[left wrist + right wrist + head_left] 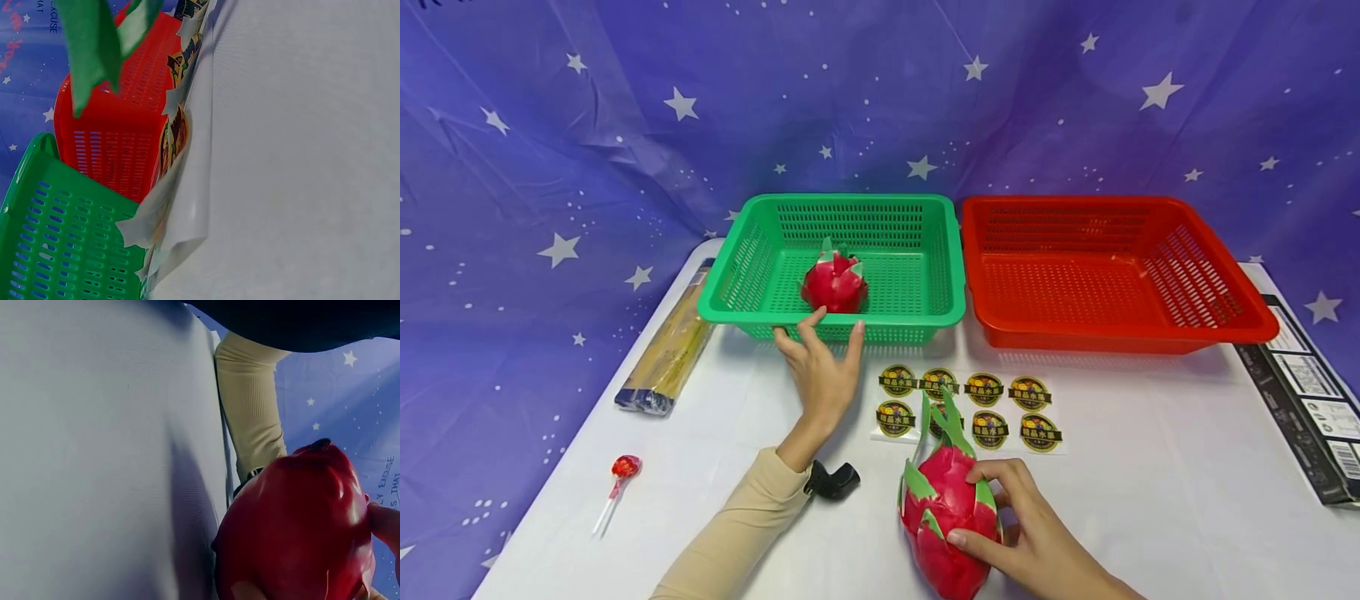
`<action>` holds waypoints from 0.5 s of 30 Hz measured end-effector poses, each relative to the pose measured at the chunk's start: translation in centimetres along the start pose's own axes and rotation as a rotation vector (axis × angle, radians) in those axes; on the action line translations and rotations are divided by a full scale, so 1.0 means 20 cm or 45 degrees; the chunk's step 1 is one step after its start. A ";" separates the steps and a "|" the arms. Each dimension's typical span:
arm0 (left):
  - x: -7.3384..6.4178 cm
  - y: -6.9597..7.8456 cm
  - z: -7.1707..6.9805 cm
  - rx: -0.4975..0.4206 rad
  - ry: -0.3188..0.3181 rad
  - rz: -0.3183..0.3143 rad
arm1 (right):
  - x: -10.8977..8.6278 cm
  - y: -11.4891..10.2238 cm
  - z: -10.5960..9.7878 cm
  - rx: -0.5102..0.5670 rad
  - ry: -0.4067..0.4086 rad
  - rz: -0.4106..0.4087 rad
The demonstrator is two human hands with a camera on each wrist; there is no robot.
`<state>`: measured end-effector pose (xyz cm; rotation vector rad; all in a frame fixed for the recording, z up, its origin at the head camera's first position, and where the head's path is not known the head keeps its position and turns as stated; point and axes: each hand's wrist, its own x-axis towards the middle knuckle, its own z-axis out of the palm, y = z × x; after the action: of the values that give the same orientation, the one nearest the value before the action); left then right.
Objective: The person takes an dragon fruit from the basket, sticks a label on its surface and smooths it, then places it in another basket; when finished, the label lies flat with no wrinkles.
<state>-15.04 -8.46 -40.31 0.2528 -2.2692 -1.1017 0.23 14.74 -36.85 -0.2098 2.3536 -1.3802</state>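
My right hand [1033, 533] grips a red dragon fruit [951, 525] with green leaf tips, low in the head view. The fruit's smooth red skin [294, 531] fills the lower right wrist view, with a fingertip at its right side. Its green leaves [94, 50] hang across the top of the left wrist view. At the front rim of the green basket [760, 318] is my left hand [822, 371], fingers spread and nothing visibly held. Just behind that rim, a second dragon fruit [835, 283] sits inside the basket.
A red basket [1097, 333] stands right of the green one. Round fruit stickers [985, 389] on a sheet lie in front. Left are a lollipop [625, 468] and a brown wrapped packet [670, 350]; a black-and-white box [1300, 383] lies right. Starry purple cloth [880, 100] hangs behind.
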 end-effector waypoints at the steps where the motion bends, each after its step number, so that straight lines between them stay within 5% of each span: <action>1: 0.00 0.00 0.00 -0.002 0.000 0.001 | 0.00 0.01 0.00 -0.003 -0.009 0.011; 15: 0.00 -0.01 0.01 -0.002 0.007 0.011 | 0.00 0.03 -0.02 -0.096 -0.092 -0.067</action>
<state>-15.14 -8.53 -40.52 0.2451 -2.2627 -1.0970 0.13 15.33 -37.11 -0.3393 2.3576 -1.2870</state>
